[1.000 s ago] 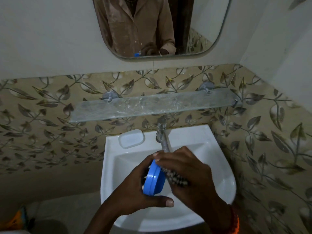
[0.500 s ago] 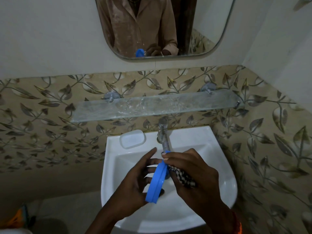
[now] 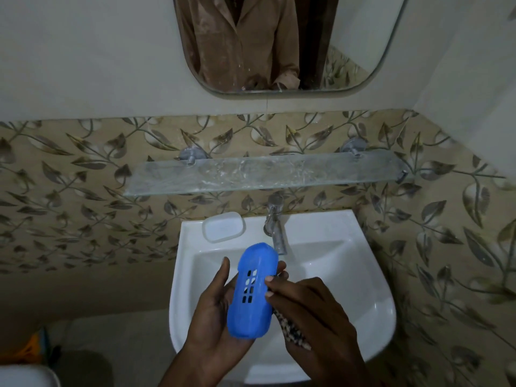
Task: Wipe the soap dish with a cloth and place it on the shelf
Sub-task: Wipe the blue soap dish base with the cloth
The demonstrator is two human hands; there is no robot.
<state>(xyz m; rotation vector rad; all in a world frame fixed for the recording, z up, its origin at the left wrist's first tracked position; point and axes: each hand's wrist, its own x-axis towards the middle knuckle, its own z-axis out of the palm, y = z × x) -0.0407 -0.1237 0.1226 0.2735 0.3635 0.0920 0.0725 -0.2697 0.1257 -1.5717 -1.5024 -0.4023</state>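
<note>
head view: soap dish (image 3: 252, 291) has turned, slotted face showing.

shelf (image 3: 262, 173): bare, open above | tap (image 3: 275, 227): stands just below it

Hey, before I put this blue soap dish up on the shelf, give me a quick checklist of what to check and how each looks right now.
1. Dish held securely: ok, left hand cradles it over the sink.
2. Cloth in right hand, at the dish edge: ok.
3. Dish wiped clean: cannot tell, the view is dim.
4. Shelf has room: ok, nothing stands on it.
5. Shelf clean: not ok, the glass looks streaked.
6. Path upward: ok, though the tap sits just below the shelf.
</note>
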